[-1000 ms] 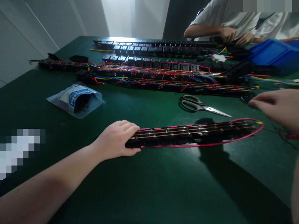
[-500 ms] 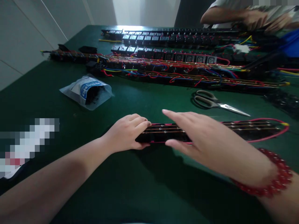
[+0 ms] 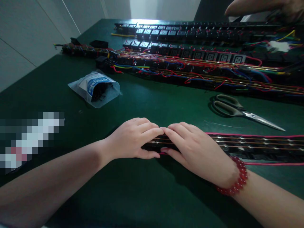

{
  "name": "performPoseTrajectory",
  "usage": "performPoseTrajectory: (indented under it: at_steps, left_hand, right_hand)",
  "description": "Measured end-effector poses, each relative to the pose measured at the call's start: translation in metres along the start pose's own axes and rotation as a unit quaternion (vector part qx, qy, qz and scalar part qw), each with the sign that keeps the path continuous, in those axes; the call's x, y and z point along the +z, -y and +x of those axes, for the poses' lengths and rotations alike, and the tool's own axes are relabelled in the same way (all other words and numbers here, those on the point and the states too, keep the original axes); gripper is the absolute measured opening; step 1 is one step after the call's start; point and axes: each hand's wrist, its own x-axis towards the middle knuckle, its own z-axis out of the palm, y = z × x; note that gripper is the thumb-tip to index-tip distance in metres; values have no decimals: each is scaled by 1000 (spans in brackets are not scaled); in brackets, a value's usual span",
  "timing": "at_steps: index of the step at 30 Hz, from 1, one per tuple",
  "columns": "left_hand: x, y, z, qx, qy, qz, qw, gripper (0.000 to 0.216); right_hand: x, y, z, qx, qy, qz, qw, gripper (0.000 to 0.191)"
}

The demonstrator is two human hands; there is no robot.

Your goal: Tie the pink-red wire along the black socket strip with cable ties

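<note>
On the green table lies a long black socket strip [image 3: 251, 142] with bare copper-coloured rods along its top and a pink-red wire beside it. My left hand [image 3: 133, 137] is wrapped over its left part, thumb on the near side and fingers on the far side. Just to the right, my right hand [image 3: 192, 145] grips the same strip from above, with a red bead bracelet [image 3: 237, 177] at the wrist. The fingertips of both hands almost meet. The strip's left end is hidden under my left hand.
Scissors [image 3: 230, 107] lie behind the strip at the right. An opened plastic bag [image 3: 95, 88] with small black pieces stands at the left. Several wired socket strips [image 3: 171, 65] cross the back of the table. Another person's hand [image 3: 292, 11] is at the top right.
My right hand has come down from above the strip and closed round it beside my left hand. The view has shifted, and the scissors and strip appear further right.
</note>
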Motion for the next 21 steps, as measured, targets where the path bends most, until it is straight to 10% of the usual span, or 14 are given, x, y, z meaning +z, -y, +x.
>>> performPoseTrajectory:
  at_steps: [9,21]
  left_hand:
    - [-7,11,3,-210,14,-239,948,27]
    - [-6,11,2,-214,27,-238,947,25]
  right_hand:
    - [-8,-21,-7,51,-14,-1,999,34]
    - [-3,-12,-5,37,-6,-64,997,32]
